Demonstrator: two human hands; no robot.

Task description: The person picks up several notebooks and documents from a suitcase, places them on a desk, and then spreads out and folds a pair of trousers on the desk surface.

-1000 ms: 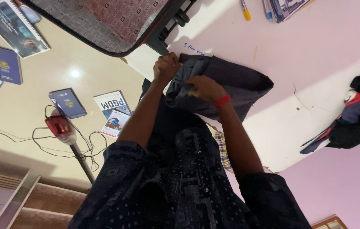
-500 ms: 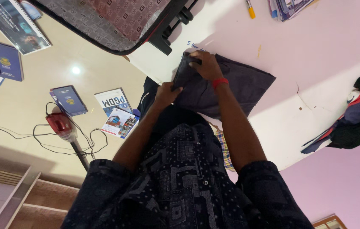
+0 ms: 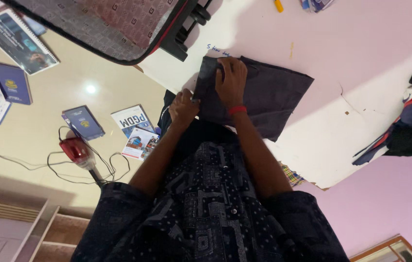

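Observation:
A dark grey garment lies folded flat on a white tabletop. My right hand, with a red band at the wrist, rests palm down on the garment's left part, fingers spread. My left hand pinches the garment's near left edge at the table's corner. Both forearms reach out over my dark patterned shirt.
A patterned suitcase on wheels stands at the top left beside the table. Books and a red corded device lie on the floor to the left. A heap of dark clothes sits at the right. A yellow marker lies at the top.
The garment was bunched up in both hands and is now spread flat on the table. My right hand went from gripping to pressing flat, and my left hand dropped to the near edge.

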